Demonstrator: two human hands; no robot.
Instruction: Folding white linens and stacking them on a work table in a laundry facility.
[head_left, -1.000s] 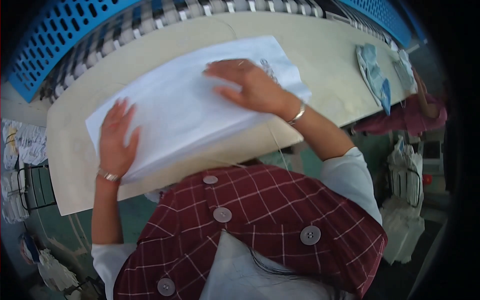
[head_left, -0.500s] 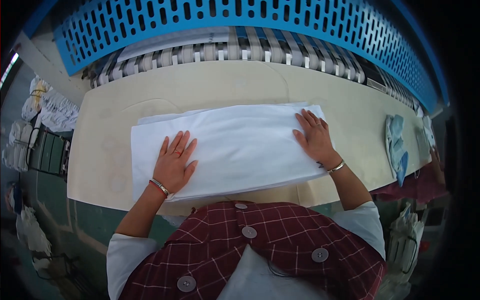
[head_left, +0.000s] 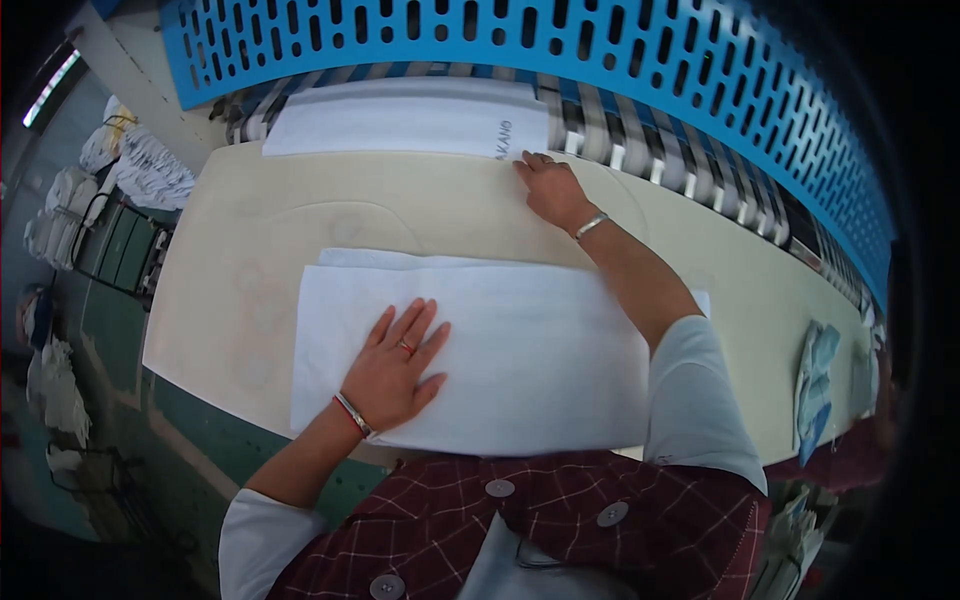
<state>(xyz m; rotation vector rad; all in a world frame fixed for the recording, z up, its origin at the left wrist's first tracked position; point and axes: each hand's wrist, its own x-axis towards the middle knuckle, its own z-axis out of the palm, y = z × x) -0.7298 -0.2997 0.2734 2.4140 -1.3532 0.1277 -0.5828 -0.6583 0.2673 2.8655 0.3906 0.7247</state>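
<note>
1. The folded white cloth (head_left: 520, 350) is a soft, matte, long rectangle of several layers; a lower layer's edge peeks out along its far side. It lies on the cream padded table (head_left: 300, 215), right under the left hand's fingers and well short of the right hand's fingertips.
2. The table top is smooth and pale, with faint ring stains out past the left fingertips.
3. Beyond the right fingertips a 2nd white cloth (head_left: 400, 118) lies flat on a striped feed belt (head_left: 640, 150), under a blue slotted guard (head_left: 600, 60) of hard perforated sheet.
4. Far out to the right of the right hand, a small blue cloth (head_left: 815, 385) lies crumpled near the table edge.
5. Half a second ago both hands pressed flat on the near cloth, 1 at each end. Now only the left hand remains on it, nearer its left end, while the right hand has left it and reached to the table's far edge. The far cloth on the belt was not seen then.
6. Left hand (head_left: 395, 370): palm down on the cloth, fingers straight and slightly spread, gripping nothing; a ring and a wrist bangle show.
7. Right hand (head_left: 550, 190): arm stretched forward over the near cloth, palm down, fingers close together, tips touching the near corner of the far cloth at the table's far edge; whether they pinch it cannot be told.
</note>
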